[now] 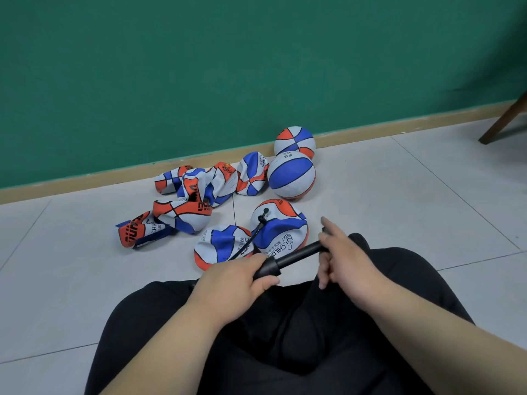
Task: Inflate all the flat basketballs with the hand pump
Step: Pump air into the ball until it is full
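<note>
Fingers of your left hand (236, 280) curl round the barrel end of the slim black hand pump (296, 256), held above your lap; your right hand (345, 258) grips its handle end, index finger straight. A thin black hose (255, 233) runs to a part-filled red, white and blue basketball (281, 226) on the grey tiled floor (399, 195). Crumpled flat balls (188, 201) lie beyond, two round balls (291, 175) near the green wall (199, 67).
</note>
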